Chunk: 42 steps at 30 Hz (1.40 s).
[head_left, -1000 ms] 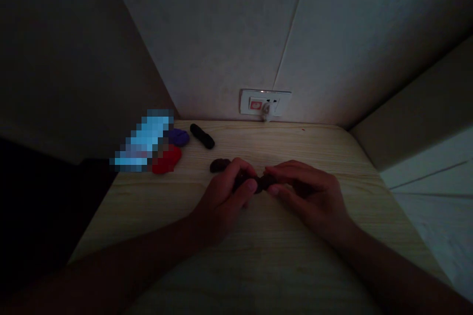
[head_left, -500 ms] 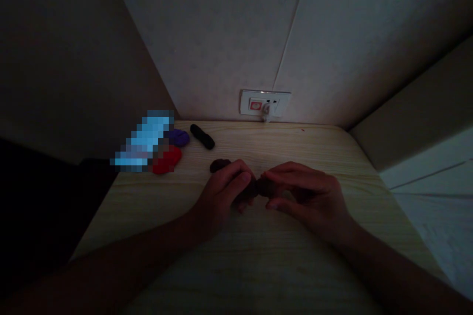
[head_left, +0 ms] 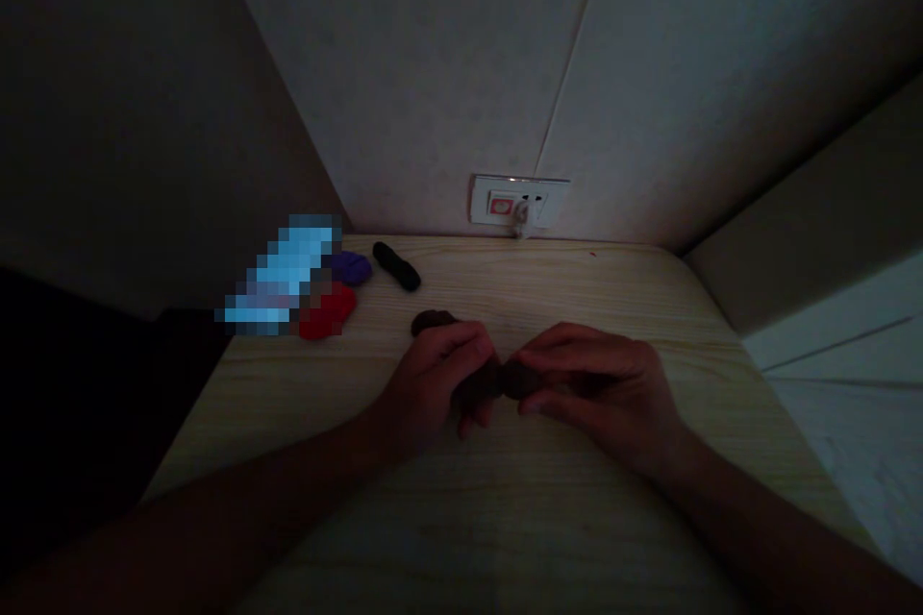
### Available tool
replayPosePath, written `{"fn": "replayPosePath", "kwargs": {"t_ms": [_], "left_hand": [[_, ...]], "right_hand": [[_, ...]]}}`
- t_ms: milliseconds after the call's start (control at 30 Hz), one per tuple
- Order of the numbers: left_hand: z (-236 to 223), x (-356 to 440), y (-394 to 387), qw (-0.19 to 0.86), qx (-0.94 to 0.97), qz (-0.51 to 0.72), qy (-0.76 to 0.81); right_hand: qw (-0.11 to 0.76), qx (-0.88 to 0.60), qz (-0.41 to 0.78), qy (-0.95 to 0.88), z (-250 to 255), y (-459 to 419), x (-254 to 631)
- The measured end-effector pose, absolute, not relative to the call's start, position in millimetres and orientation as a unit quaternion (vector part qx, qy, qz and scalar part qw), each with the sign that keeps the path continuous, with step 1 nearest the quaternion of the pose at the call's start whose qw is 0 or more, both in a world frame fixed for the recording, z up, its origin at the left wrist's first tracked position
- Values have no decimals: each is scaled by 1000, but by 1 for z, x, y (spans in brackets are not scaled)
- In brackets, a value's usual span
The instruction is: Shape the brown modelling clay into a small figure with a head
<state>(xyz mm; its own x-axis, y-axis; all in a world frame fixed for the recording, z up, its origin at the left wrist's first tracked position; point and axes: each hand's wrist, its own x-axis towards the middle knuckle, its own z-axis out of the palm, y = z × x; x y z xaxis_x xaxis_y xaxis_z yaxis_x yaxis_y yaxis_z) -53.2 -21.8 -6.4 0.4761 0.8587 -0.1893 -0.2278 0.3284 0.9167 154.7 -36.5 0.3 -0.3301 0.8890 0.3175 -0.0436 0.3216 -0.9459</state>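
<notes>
My left hand is closed around a dark brown lump of modelling clay, thumb on top and fingertips curled underneath. My right hand pinches a rounded brown clay piece between thumb and fingers. The two brown parts meet at a narrow spot between my hands; in the dim light I cannot tell whether they are joined. Just beyond my left hand, another brown clay lump lies on the wooden tabletop, partly hidden by that hand.
To the left lie a red clay lump, a purple clay lump and a black clay roll. Beside them is a bright pixelated shape. A wall socket with a plug in it sits just above the table's back edge.
The brown clay between my hands has tilted slightly, and its rounded end shows more at my right fingertips. My left fingertips have shifted a little lower. The view has barely moved.
</notes>
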Motion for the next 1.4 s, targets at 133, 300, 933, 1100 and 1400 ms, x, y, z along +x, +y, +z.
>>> {"fn": "replayPosePath", "kwargs": {"t_ms": [133,300,933,1100,1400], "left_hand": [[-6,-53,-23,740,445,361,352],[-6,-52,-24,713,454,390,366],[-14,-55,-30,623,538,422,379],[-9,-51,-29,632,523,426,382],[-5,-48,-28,651,491,425,394]], "right_hand": [[479,-333,466,-665,3,-38,154],[499,-339,468,-646,3,-39,153],[498,-399,570,-518,-9,-31,149],[524,-420,350,-653,1,-38,147],[450,-371,85,-808,2,-39,151]]}}
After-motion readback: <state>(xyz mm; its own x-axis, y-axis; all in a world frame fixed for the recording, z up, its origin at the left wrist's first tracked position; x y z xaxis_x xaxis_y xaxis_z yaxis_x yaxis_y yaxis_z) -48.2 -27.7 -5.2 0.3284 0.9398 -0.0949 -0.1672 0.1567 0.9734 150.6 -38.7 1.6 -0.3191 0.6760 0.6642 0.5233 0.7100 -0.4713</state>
